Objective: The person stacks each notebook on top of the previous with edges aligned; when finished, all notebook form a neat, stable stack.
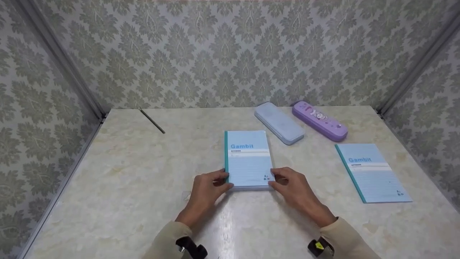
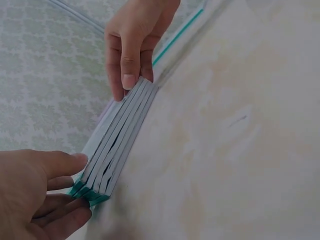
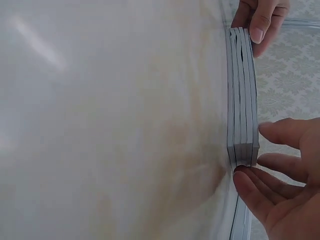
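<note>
A stack of several light blue notebooks (image 1: 248, 165) lies on the table in front of me, the top cover reading "Gambit" and a teal spine along the left. My left hand (image 1: 205, 190) grips the near left corner, thumb and fingers at the spine side. At the near right corner, my right hand (image 1: 296, 187) holds the opposite edge. The left wrist view shows the notebooks' page edges (image 2: 125, 135) with small gaps between them. In the right wrist view, the right thumb is by the top cover and the fingers reach the stack's lower corner (image 3: 244, 150).
Another blue notebook (image 1: 373, 176) lies apart on the right. Behind the stack are a pale blue pencil case (image 1: 279, 123) and a purple one (image 1: 320, 120). A dark thin pencil-like stick (image 1: 152, 121) lies back left. Patterned panels (image 1: 226, 54) border the table (image 1: 118, 172).
</note>
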`<state>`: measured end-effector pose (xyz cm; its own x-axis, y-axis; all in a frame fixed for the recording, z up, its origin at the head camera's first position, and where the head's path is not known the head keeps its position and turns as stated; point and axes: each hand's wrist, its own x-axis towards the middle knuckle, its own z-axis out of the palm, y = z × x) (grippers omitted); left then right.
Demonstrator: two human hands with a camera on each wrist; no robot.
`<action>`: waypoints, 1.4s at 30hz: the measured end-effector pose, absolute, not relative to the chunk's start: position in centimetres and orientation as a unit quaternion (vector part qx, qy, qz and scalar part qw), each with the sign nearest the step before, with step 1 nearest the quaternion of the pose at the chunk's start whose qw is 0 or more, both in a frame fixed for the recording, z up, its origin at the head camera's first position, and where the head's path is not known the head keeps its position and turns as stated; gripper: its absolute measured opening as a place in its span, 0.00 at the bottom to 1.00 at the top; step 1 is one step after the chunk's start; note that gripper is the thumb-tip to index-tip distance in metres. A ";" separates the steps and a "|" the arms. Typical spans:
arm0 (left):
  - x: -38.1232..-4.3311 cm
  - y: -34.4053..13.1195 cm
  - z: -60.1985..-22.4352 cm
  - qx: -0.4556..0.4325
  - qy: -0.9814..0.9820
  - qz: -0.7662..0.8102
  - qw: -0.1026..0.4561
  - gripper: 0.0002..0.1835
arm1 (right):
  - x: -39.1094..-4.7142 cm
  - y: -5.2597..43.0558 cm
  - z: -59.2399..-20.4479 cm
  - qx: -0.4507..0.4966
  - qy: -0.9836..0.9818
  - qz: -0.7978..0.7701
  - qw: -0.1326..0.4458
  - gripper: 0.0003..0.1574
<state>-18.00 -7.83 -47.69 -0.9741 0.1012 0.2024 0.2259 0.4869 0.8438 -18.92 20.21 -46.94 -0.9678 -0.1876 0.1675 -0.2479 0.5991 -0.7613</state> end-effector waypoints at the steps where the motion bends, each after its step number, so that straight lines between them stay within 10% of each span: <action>1: -17.9 -7.9 -47.7 -0.103 -0.863 -0.491 0.064 0.18 | -18.8 20.3 -47.0 0.125 -0.894 0.429 0.033 0.26; 42: -17.0 -7.2 -48.2 -0.092 -0.876 -0.461 0.109 0.20 | -18.8 22.0 -47.3 0.184 -0.894 0.408 -0.008 0.33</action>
<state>-16.95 -7.19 -48.22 -0.9594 0.0611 0.2753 0.2615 0.5579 0.7876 -18.79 21.96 -47.34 -0.9320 -0.3362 0.1358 -0.3228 0.5988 -0.7330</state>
